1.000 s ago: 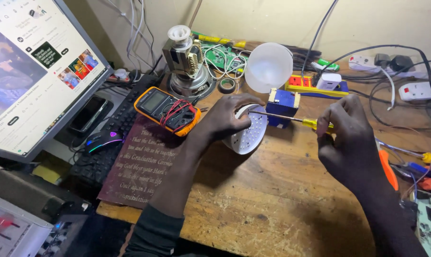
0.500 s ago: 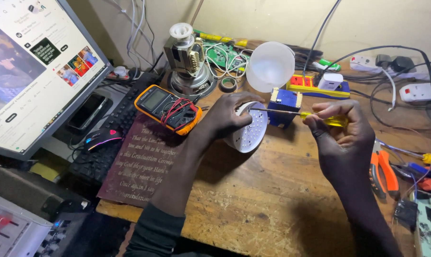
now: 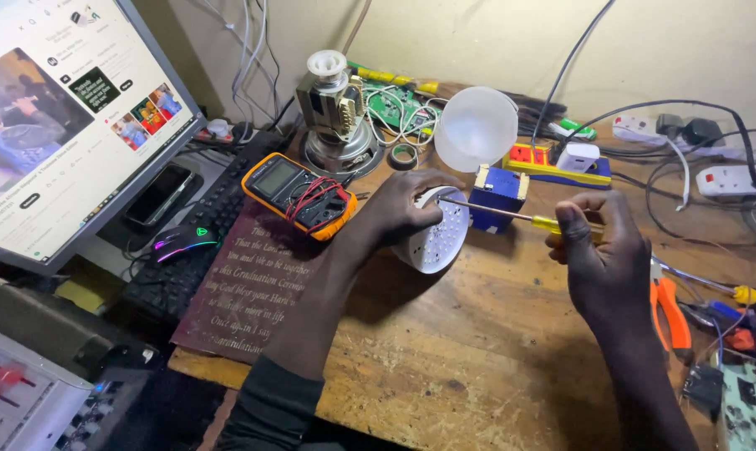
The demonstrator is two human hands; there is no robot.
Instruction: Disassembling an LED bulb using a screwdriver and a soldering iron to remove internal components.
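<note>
The white round LED lamp body with its dotted face (image 3: 435,240) rests tilted on the worn wooden table (image 3: 478,376), gripped by the left hand (image 3: 399,209). The right hand (image 3: 603,250) grasps a thin yellow-handled screwdriver (image 3: 499,212), tip at the lamp. Behind the lamp lies an orange multimeter (image 3: 299,194); right of it, orange pliers (image 3: 669,313).

1. My left hand (image 3: 399,209) reaches forward from a dark sleeve – fingers curled down, palm facing down, arm stretched out straight.
2. My right hand (image 3: 603,250) is raised on a bent wrist – thumb and fingers pinched closed, knuckles toward me.
</note>
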